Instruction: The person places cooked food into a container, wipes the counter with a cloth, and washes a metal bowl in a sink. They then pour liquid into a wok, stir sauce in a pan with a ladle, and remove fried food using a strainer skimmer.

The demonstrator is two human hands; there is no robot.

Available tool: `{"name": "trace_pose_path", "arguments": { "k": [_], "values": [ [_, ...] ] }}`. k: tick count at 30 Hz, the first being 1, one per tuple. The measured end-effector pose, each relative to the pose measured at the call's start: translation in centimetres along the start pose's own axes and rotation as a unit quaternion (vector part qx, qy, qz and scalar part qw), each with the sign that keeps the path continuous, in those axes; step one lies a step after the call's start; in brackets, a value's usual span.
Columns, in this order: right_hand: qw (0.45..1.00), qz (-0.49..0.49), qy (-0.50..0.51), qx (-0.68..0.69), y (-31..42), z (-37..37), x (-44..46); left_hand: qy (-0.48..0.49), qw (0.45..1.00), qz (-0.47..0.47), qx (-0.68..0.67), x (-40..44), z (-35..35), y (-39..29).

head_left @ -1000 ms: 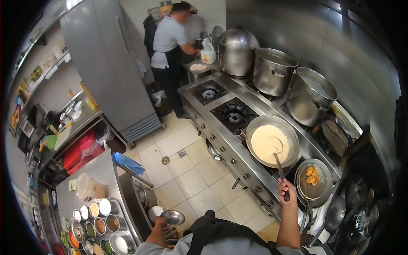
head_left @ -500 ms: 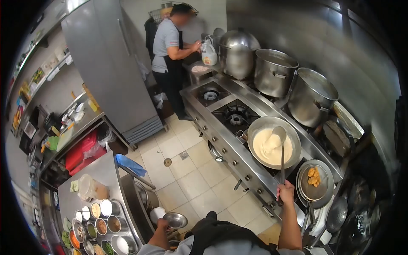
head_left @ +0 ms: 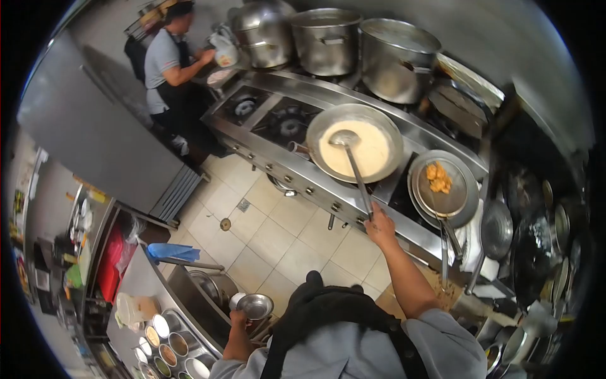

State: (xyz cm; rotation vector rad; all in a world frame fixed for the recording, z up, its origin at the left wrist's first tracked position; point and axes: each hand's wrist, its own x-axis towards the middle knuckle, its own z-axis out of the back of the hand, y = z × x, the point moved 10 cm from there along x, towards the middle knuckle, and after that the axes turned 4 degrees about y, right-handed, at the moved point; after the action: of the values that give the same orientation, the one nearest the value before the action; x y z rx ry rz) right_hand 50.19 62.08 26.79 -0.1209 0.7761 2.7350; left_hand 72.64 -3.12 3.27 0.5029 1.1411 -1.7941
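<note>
My right hand [head_left: 380, 225] is closed round the handle of a ladle [head_left: 357, 170]. The ladle's head rests in a pale creamy sauce [head_left: 369, 148] inside a wide metal wok [head_left: 394, 134] on the stove. Low on the other side, my left hand [head_left: 238, 318] grips a small metal bowl [head_left: 255, 307] by its edge; nothing shows inside it. To the right of the wok, a strainer [head_left: 456, 201] with golden fried pieces [head_left: 438, 177] lies over a metal pan [head_left: 468, 218].
Large steel pots [head_left: 398, 66] line the back of the stove [head_left: 322, 201]. A co-worker [head_left: 169, 69] stands at its far end beside a plastic jug [head_left: 223, 48]. Several ingredient containers [head_left: 178, 343] fill the counter at lower left. Pans and utensils [head_left: 497, 228] crowd the right.
My right hand has drawn the ladle toward the left of the wok, and its head now sits lower in the sauce. The view has turned right. My left hand still holds the bowl.
</note>
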Motion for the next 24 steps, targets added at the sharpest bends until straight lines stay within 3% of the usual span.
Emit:
{"name": "trace_pose_path", "arguments": {
  "k": [4,6,8,9,11,13,15,17,19,21,23,24],
  "values": [
    [0.995,0.010,0.006,0.099,-1.7,-1.1,-0.3,-0.002,1.000,0.004,-0.004,-3.3,-0.2,-1.8],
    [0.994,-0.008,0.008,0.104,-2.5,-1.4,-0.6,0.017,1.000,-0.003,0.009,-3.0,-0.7,-1.8],
    [0.997,0.004,-0.066,0.040,-2.5,-0.3,-2.3,0.041,0.999,-0.007,0.028,-2.8,-1.0,-1.3],
    [0.997,-0.014,-0.069,0.039,-2.7,1.9,-3.9,0.059,0.998,-0.002,0.011,-2.8,-1.4,-1.2],
    [0.987,0.075,-0.034,0.139,1.3,8.5,-7.9,0.079,0.997,0.003,0.001,-2.1,-1.4,-0.3],
    [0.966,0.121,-0.114,0.196,-0.8,14.1,-11.1,0.034,0.998,-0.005,0.047,-0.8,-0.8,0.8],
    [0.954,0.041,-0.227,0.190,-5.7,20.3,-14.2,0.017,1.000,0.005,-0.003,-2.6,-1.1,0.7],
    [0.936,-0.037,-0.339,0.087,-13.5,23.1,-17.3,0.000,0.998,0.015,-0.059,-3.9,-1.5,0.7],
    [0.951,-0.224,-0.207,-0.052,-20.5,22.5,-20.1,0.010,0.997,0.014,-0.075,-4.3,-1.9,1.1],
    [0.955,-0.274,-0.082,-0.083,-24.6,19.7,-21.6,0.015,0.997,0.019,-0.078,-4.2,-2.1,2.2],
    [0.940,-0.307,0.053,0.142,-28.4,12.9,-22.3,0.026,0.997,0.021,-0.067,-3.9,-2.5,3.1],
    [0.897,-0.320,0.054,0.301,-28.9,9.6,-22.5,0.032,0.997,0.020,-0.061,-3.8,-2.7,3.4]
  ]
}}
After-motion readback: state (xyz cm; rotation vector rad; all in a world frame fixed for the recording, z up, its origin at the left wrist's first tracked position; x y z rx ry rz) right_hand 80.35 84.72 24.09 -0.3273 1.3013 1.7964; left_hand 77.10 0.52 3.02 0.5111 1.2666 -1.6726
